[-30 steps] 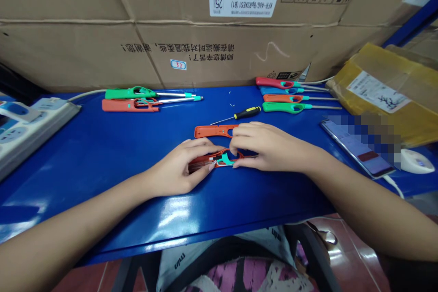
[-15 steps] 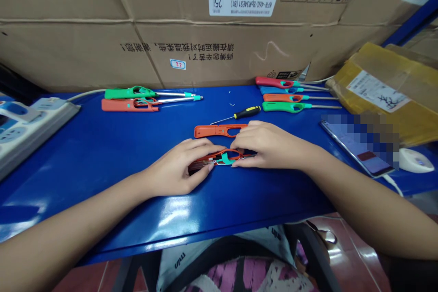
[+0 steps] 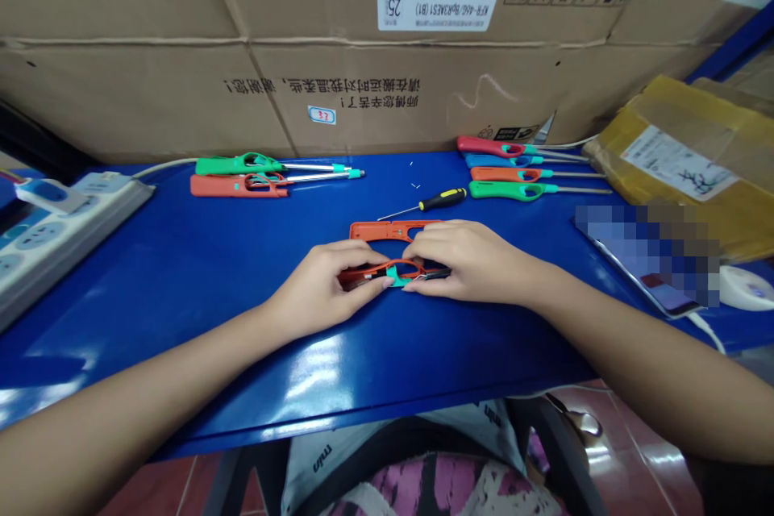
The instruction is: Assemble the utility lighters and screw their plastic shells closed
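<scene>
My left hand (image 3: 330, 286) grips the left end of an opened orange lighter (image 3: 412, 264), its thumb at the teal trigger (image 3: 396, 275). At the lighter's right part, my right hand (image 3: 463, 262) pinches it with thumb and fingers. Dark inner parts show between the hands; much of the lighter is hidden by fingers. Just behind lies a loose orange shell half (image 3: 378, 230), its right end covered by my right hand. A black and yellow screwdriver (image 3: 443, 198) rests farther back.
Green (image 3: 239, 165) and orange (image 3: 239, 185) lighters lie at the back left, near a power strip (image 3: 78, 218). Several coloured lighters (image 3: 508, 191) lie back right, by a yellow-taped parcel (image 3: 659, 145) and a phone (image 3: 641, 266). A large carton (image 3: 181, 97) stands behind.
The view has shifted slightly. My left thumb has moved right along the lighter to the teal trigger, and the fingers of both hands are closer together around it.
</scene>
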{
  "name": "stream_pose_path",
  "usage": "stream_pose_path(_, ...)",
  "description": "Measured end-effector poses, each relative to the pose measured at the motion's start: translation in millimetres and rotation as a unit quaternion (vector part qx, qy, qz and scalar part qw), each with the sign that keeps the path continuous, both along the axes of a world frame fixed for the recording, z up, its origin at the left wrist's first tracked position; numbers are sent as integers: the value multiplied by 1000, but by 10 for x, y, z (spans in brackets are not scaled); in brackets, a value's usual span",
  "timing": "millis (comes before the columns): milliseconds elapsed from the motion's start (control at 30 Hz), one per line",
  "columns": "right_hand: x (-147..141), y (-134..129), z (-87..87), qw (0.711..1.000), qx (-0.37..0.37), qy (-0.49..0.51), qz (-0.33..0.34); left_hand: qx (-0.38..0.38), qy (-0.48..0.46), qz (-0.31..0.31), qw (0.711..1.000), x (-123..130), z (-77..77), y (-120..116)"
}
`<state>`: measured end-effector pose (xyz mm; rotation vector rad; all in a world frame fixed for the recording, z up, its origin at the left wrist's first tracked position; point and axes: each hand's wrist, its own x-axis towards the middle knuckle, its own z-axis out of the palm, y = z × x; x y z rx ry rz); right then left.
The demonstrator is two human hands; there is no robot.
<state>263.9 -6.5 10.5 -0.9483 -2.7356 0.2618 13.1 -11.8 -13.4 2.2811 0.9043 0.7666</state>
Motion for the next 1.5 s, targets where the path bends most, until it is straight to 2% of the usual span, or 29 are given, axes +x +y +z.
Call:
stream_pose_path(500,6,24,-63,998,54,21,27,-50,-6,16,999,-9,15,14)
stream_pose_path(667,10,7,-23,999,28,22,38,-54,-7,17,998,-14,15,13)
stream_pose_path(867,-11,-3,9,999,-9,39,14,-93,-19,6,995,-30,9,49)
stream_pose_path(967,-14,8,-18,999,-3,39,31,-104,-21,2,994,-42,2,71)
stream_pose_path(1233,-16,19,-134,994,-28,102,11,-142,-37,15,989,-35,4,77)
stream_pose_path(1500,-26,23,-148,990,-46,132,-4,-165,-44,35,985,-41,-2,90)
